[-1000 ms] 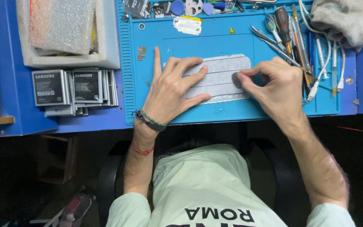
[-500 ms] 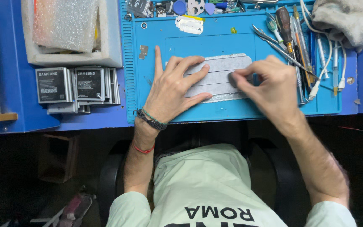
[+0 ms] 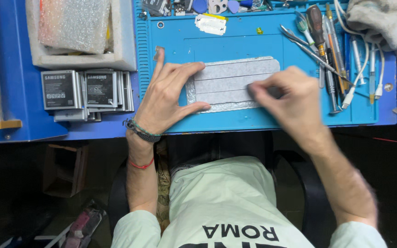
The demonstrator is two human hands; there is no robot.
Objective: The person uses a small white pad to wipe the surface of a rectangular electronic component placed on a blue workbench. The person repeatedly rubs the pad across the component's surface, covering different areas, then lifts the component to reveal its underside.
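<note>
While lying flat on the blue silicone work mat [image 3: 235, 117], grey rectangular striped sheet [image 3: 235, 82], pinned by spread left hand [image 3: 168, 94], right hand [image 3: 290, 98] blurred, fingertips pinching its right edge.

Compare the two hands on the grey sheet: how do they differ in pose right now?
The left hand lies flat with fingers spread, pinning the left end of the grey sheet; the right hand is curled, fingertips pinching at the sheet's right part. The left hand is sharp in the picture; the right is motion-blurred. The left wrist wears bracelets; the right shows none. Both rest over the blue mat.
</note>
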